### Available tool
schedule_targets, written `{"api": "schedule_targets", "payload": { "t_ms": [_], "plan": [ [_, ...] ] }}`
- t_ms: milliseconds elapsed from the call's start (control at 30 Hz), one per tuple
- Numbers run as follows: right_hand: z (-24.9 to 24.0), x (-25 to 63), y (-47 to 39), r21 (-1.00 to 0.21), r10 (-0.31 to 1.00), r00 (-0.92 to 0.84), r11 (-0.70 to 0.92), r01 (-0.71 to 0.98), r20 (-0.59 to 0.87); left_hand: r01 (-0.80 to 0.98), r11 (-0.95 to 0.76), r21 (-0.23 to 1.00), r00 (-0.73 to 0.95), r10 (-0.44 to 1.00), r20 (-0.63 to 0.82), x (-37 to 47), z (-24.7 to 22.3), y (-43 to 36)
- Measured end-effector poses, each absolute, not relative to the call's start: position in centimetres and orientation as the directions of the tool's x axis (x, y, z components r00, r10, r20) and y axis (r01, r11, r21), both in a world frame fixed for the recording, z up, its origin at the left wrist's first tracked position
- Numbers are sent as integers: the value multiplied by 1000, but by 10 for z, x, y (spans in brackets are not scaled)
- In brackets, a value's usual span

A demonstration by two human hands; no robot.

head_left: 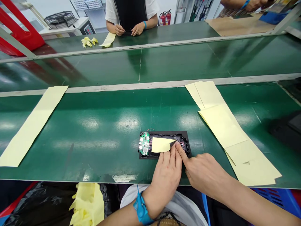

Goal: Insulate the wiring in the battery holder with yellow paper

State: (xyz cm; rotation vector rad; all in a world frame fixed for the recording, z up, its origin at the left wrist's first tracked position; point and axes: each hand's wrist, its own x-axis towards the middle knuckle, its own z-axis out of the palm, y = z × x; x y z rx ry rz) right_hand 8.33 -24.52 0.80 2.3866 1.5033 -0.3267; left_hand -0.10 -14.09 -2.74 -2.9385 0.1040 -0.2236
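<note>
A black flat device case (181,135) lies on the green bench near its front edge, with a green circuit board (144,143) at its left end. A pale yellow backing paper (160,144) sits on the case, its right corner curled up. My left hand (167,174) rests fingers-down on the case's near edge, fingertips at the yellow paper. My right hand (204,172) points its index finger at the lifted corner, pinching or pressing there. Whether it grips the paper is unclear.
Stacked yellow backing sheets (225,125) lie at the right, a long yellow strip (35,119) at the left. Crumpled yellow paper (88,204) fills a black bag under the bench edge. A person (130,14) works across the far belt (164,62). A dark object (288,130) sits at the right edge.
</note>
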Motion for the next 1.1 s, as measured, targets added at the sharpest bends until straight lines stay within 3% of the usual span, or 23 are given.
{"api": "schedule_targets", "payload": {
  "t_ms": [233,367,600,1100],
  "plan": [
    [-4,80,-247,136,853,452,-431,892,-262,-66,-980,-186,982,-97,163,-2,-26,-140],
    [-7,82,-249,132,843,454,-434,891,-288,-51,-983,-176,978,-84,190,-2,-25,-139],
    [1,89,-254,35,822,515,-523,851,-242,-62,-985,-161,973,-95,209,-1,-25,-138],
    [-4,79,-246,157,799,476,-451,879,-369,-45,-983,-181,980,-78,182,-2,-28,-139]
  ]
}}
